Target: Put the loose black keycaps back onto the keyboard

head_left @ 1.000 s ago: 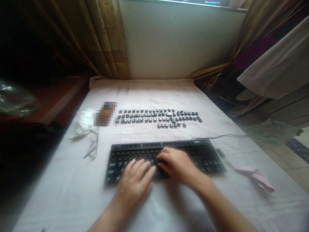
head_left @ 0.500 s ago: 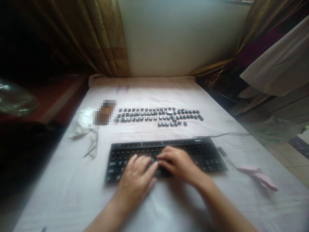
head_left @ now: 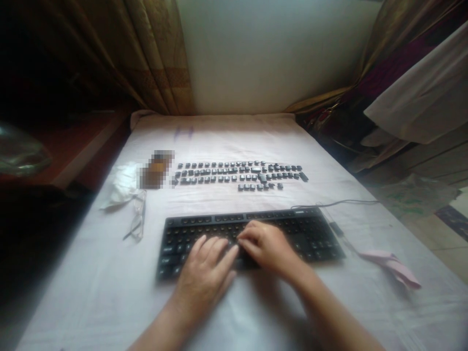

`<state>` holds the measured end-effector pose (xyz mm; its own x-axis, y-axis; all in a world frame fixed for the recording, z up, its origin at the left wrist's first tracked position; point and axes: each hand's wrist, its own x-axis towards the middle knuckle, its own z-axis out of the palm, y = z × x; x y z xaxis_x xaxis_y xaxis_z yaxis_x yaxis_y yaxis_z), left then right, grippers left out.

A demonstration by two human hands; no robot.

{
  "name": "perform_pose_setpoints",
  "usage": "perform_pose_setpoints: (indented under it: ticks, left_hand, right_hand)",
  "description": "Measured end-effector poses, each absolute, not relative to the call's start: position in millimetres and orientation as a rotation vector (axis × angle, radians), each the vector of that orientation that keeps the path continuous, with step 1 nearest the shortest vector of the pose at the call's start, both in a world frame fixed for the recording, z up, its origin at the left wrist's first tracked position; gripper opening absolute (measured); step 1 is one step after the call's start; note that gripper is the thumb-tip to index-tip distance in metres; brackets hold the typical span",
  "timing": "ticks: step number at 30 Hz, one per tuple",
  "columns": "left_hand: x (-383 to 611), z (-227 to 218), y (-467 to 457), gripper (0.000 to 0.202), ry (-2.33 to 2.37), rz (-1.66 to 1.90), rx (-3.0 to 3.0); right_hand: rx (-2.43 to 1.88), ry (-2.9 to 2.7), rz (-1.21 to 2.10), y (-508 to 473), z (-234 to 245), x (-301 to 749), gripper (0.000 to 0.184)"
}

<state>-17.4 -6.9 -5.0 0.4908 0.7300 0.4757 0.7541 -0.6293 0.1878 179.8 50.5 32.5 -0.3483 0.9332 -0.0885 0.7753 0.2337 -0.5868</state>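
Note:
A black keyboard (head_left: 316, 231) lies across the cloth-covered surface, with bare key sockets showing over much of it. My left hand (head_left: 206, 265) rests on its lower left half, fingers stretched out and slightly spread. Over the middle of the keyboard, my right hand (head_left: 268, 246) has its thumb and fingertips pinched together close to the left thumb. Whatever the pinch holds, if anything, is too small and blurred to make out. Beyond the keyboard, several loose black keycaps (head_left: 234, 179) stand in rows on the cloth.
Left of the keycaps are a pixelated brown item (head_left: 157, 170), a crumpled white cloth (head_left: 124, 183) and glasses (head_left: 138, 219). The keyboard's cable (head_left: 343, 202) runs off to the right. A pink cloth strip (head_left: 395, 265) lies right, and a curtain (head_left: 157, 58) hangs behind.
The right fingertips have drawn closer together over the keyboard. My left hand stays nearly where it was, and the view has shifted slightly.

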Motion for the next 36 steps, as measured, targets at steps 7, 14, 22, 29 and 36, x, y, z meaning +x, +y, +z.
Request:
perform_pose_setpoints:
  ticks: [7,14,22,29,36]
  left_hand:
    - [-18,-6,-8,0.035,-1.327,-0.772,-2.669]
    - [-18,-4,-8,0.035,-1.326,-0.744,-2.670]
    - [-19,-6,-8,0.035,-1.309,-0.753,-2.657]
    - [-20,-3,-6,0.035,-1.287,-0.764,-2.654]
    - [-22,4,-4,0.034,-1.251,-0.755,-2.664]
  right_hand:
    - [-1.665,-2.253,0.789,49,38,176,0.017]
    - [-1.676,-2.251,0.726,46,36,174,0.016]
    - [-1.313,-2.068,0.801,46,28,192,0.018]
    - [-1.801,-1.473,0.249,56,26,281,0.030]
    - [-2.025,-1.345,0.152,53,-7,319,0.036]
